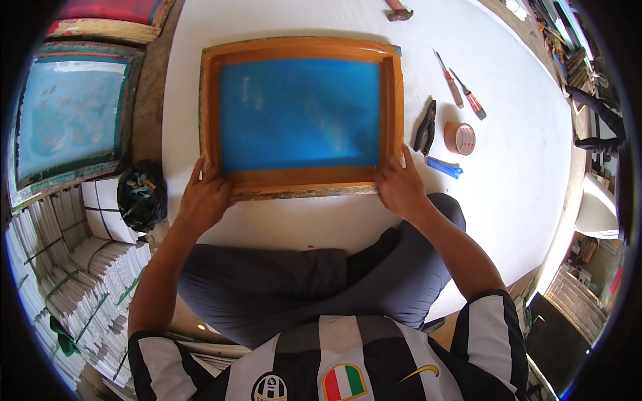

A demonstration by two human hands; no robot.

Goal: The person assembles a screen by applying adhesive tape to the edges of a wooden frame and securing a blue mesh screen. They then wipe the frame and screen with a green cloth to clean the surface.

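Observation:
A screen printing frame [301,179] lies before me on the white work surface, its wooden border lined with brown tape around a blue mesh [301,113]. My left hand [204,198] grips its near left corner, fingers bent over the edge. At the near right corner, my right hand [402,186] holds the same frame, with the index finger stretched along the right side. The undersides of both grips are hidden.
Right of the frame lie pliers [425,127], a tape roll [460,138], a blue-handled tool [445,168] and two screwdrivers [449,80]. A hammer head [400,13] shows at the far edge. On the left stand another screen frame [127,110], a black plastic bag [142,195] and bundled paper stacks [87,267].

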